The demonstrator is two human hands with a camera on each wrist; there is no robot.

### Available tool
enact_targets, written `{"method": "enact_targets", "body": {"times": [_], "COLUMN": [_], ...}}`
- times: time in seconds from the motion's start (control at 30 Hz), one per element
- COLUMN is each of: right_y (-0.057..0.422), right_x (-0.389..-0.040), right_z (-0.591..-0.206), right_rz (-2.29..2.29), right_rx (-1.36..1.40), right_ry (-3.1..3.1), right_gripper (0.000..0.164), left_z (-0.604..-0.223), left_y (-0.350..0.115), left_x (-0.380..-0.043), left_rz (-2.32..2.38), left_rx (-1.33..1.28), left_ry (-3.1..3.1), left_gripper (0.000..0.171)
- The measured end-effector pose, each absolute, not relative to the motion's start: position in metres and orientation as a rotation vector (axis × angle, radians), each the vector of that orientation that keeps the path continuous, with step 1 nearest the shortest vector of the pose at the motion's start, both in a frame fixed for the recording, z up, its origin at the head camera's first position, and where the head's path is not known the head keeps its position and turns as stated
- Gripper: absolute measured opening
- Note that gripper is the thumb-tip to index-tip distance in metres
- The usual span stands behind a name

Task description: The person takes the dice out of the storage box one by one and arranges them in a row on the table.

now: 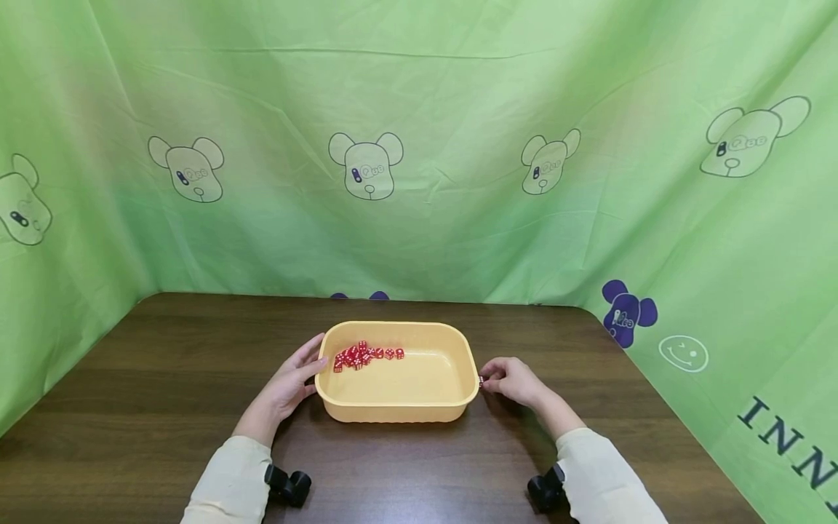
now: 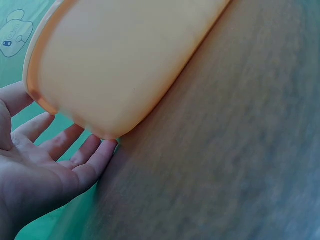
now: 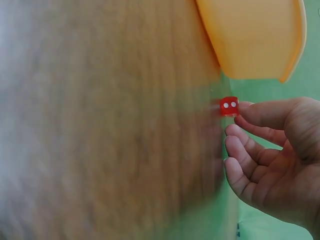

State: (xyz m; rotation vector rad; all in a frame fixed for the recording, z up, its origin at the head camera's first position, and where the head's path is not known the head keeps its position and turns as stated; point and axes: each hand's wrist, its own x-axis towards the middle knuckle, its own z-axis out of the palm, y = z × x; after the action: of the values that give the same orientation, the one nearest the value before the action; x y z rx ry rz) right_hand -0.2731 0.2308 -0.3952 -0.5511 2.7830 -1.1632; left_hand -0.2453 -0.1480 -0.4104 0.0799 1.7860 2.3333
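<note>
A yellow plastic tub [image 1: 393, 415] stands on the table in the middle of the head view. Several red dice [image 1: 358, 354] with white pips lie inside it, heaped toward the left, with a short row trailing right. My left hand [image 1: 288, 386] holds the tub's left end, the thumb at the rim and the fingers [image 2: 95, 160] against the outer wall. Just outside the tub's right end, my right hand [image 1: 513, 380] pinches a red die [image 3: 229, 106] between thumb and forefinger. Two pips face the right wrist camera. The other fingers are loosely bent.
The brown wooden table [image 1: 157, 364] extends around the tub. A green curtain [image 1: 445, 240] printed with bear heads hangs behind it and down both sides. Black wrist-worn devices [image 1: 288, 486] sit at both white sleeves.
</note>
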Motion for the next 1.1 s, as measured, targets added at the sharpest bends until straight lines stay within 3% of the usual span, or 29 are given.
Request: {"method": "enact_targets", "body": {"times": [0.63, 1.1], "right_y": [0.240, 0.218], "right_x": [-0.289, -0.299], "right_z": [-0.369, -0.346], "right_rz": [-1.255, -1.266], "right_rx": [-0.443, -0.446], "right_ry": [2.744, 2.800], "right_gripper": [0.023, 0.022], "left_z": [-0.410, -0.410], "left_y": [-0.147, -0.148], "left_x": [-0.247, -0.246], "left_rz": [2.337, 2.337], "left_rx": [0.074, 0.080], "left_ry": [1.779, 1.775], "left_gripper": [0.056, 0.057]}}
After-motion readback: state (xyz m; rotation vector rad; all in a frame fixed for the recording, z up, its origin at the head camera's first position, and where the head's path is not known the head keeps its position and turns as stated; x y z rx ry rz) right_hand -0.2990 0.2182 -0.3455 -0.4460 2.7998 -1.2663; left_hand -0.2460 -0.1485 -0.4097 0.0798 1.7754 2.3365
